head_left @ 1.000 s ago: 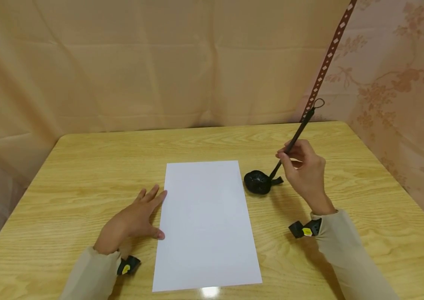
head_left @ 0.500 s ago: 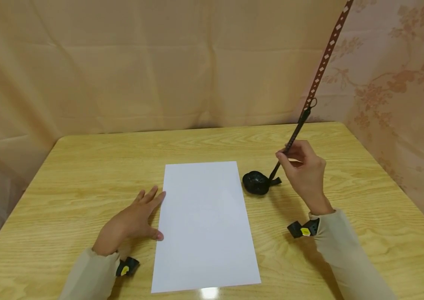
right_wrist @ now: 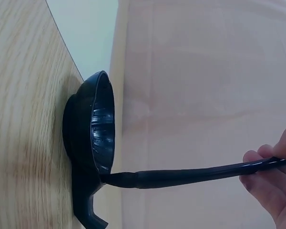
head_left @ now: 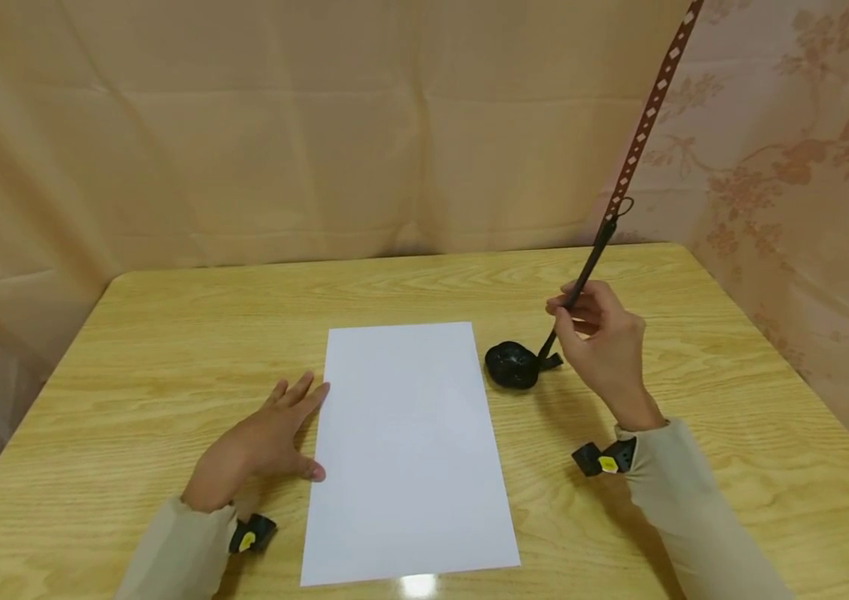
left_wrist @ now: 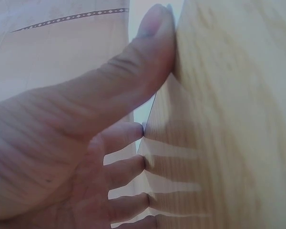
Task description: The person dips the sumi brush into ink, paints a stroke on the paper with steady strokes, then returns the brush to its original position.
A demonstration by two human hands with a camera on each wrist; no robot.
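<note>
Your right hand (head_left: 604, 346) held the brush (head_left: 592, 260) in a pinch, the thumb and the fingertips closed on the handle around its middle, and the handle leaned away from you and to the right. Its dark tip touched the rim of the dish (head_left: 510, 375), as the right wrist view showed, at the side where the short stem (head_left: 553, 362) joined. Your left hand (head_left: 262, 450) grasped nothing; its fingers were spread, and the thumb and the forefinger reached the near edge of the paper (head_left: 409, 450). How strongly it pressed there, I could not tell.

So the brush was in your right hand, the dish lay just inward of that hand, and the paper lay flat on the table (head_left: 169, 350) between both hands, touched only from the left.

The brush was probably light, with a stiff, smooth handle which could turn a little between the fingers, and a softer tip which a strong push might bend. Your hold on the handle, well above the tip, seemed the suitable place. The paper, I judged, was thin and easy to slide or crease, so flat fingers near its edge suited it. The dish looked hard and perhaps slippery on its glossy wall.
</note>
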